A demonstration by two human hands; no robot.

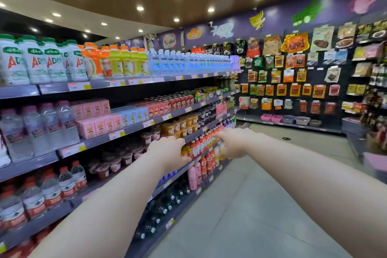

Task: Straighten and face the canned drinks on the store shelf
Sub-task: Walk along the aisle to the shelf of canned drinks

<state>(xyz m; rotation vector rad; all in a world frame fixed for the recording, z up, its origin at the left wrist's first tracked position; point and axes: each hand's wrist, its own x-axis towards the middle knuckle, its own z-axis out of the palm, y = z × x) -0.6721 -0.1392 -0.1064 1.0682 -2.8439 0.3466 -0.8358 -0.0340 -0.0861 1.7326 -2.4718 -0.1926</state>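
**Two hands reach the drink shelves**

A long row of shelves (96,142) runs along the left side, past both hands and far beyond them. Beyond the hands, at the end of the aisle, is a dark wall of snack bags (293,90) on hooks. A pale floor (261,195) lies below and to the right of the hands.

Two bare arms stretch out toward the shelves. High above the hands, on the top shelf, stand big white bottles (35,63) and a row of water bottles (188,63). Pink boxes (94,125) sit up and to the left of the left hand.

The cans (180,101) are red. They stand in a row on a shelf above both hands. No hand touches them.

The left hand (167,151) is at the edge of a lower shelf, with its back facing up. The right hand (232,144) is just to its right, up against small bottles (199,146) that are orange and red. Both hands are blurry. I cannot tell if their fingers are spread, curled or pinching a bottle.
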